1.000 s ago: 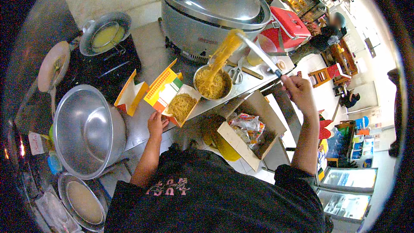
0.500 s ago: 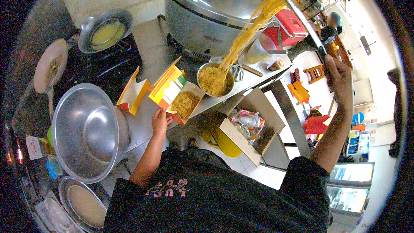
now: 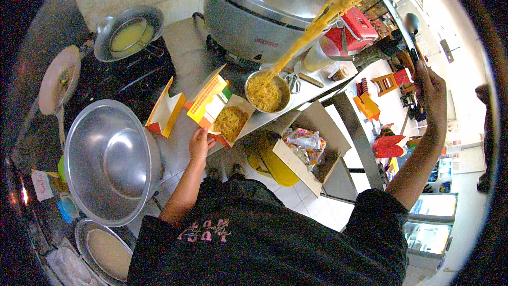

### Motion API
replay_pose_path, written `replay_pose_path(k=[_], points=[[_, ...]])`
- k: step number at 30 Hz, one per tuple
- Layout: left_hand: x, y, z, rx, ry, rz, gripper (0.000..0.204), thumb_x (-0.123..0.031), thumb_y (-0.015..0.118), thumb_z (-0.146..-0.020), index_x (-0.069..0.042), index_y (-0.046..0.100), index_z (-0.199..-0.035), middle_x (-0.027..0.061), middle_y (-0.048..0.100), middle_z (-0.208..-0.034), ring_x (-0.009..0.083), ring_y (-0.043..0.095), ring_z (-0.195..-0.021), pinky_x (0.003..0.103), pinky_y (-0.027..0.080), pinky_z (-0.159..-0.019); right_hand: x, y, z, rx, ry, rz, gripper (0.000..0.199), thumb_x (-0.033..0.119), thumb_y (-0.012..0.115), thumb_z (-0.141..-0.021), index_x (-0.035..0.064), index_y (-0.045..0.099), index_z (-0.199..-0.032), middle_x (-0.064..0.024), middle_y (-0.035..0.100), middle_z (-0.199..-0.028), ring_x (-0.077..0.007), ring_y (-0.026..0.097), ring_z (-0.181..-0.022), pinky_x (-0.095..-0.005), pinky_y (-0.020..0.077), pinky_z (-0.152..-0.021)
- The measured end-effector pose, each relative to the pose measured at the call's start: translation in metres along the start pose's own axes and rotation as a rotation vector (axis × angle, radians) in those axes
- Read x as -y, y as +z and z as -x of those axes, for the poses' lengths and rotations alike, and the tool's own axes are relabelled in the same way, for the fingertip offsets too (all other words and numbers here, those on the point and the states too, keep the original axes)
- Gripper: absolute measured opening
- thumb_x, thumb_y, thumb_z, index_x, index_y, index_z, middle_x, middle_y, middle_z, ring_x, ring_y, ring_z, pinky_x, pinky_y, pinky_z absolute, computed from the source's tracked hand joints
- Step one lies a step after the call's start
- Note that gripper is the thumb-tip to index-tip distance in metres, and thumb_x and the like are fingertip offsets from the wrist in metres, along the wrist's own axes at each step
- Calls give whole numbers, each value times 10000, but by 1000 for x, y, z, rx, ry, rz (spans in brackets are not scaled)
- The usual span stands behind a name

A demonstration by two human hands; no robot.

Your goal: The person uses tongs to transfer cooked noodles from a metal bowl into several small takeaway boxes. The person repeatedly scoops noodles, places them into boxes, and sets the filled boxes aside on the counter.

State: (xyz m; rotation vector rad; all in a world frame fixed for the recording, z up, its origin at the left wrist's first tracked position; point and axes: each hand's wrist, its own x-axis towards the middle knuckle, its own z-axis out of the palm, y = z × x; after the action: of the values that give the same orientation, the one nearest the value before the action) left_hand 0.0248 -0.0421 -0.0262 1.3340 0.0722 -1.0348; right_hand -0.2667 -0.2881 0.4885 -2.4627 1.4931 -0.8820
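The right hand [image 3: 431, 87] is gripping long tongs [image 3: 394, 8] raised high, with a strand of noodles [image 3: 317, 26] hanging down into the metal bowl [image 3: 267, 92] on the counter; the left hand [image 3: 200, 143] is holding the open food box [image 3: 219, 114] just beside the bowl

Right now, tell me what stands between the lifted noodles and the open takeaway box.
Nothing visible blocks the way. The noodle strand hangs from the tongs in the right hand down into the metal bowl. The takeaway box, steadied by the left hand, sits open right beside that bowl.
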Motion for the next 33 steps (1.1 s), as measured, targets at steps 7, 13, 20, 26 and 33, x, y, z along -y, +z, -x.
replay_pose_path(k=[7, 13, 20, 26, 33], points=[[-1, 0, -3, 19, -1, -26, 423, -347, 532, -1009, -6, 509, -1258, 129, 586, -1156, 254, 685, -906, 365, 595, -777, 0, 0, 0, -15, -24, -17, 460, 510, 550, -973, 95, 646, -799, 68, 444, -582, -26, 357, -480, -215, 244, -445], [-2, 3, -2, -1, -24, -40, 422, -341, 528, -1012, -1, 506, -1260, 127, 591, -1142, 251, 688, -897, 358, 599, -767, -5, -16, -16, -50, 12, -40, 424, 495, 540, -985, 123, 649, -812, 80, 433, -595, -20, 329, -492, -211, 200, -457], [0, 6, -2, -19, -24, 16, 439, -358, 528, -1011, -3, 503, -1269, 134, 577, -1169, 263, 683, -934, 363, 593, -784, -3, -62, -41, -144, -4, 200, 453, 553, 517, -972, 133, 654, -871, 85, 436, -592, -10, 324, -462, -203, 208, -410], [5, 3, -4, -8, -4, 34, 432, -356, 532, -1010, -11, 506, -1269, 127, 580, -1162, 265, 682, -939, 365, 590, -787, 10, -83, -47, -151, 58, 103, 435, 562, 566, -946, 142, 658, -881, 97, 424, -595, -1, 299, -460, -189, 194, -418], [9, -1, -7, 18, -13, 37, 427, -368, 547, -1002, -15, 517, -1240, 114, 584, -1155, 265, 682, -940, 363, 591, -787, 15, -52, -10, -7, -142, 176, 380, 491, 583, -957, 133, 647, -847, 88, 453, -595, -12, 353, -475, -203, 226, -432]])
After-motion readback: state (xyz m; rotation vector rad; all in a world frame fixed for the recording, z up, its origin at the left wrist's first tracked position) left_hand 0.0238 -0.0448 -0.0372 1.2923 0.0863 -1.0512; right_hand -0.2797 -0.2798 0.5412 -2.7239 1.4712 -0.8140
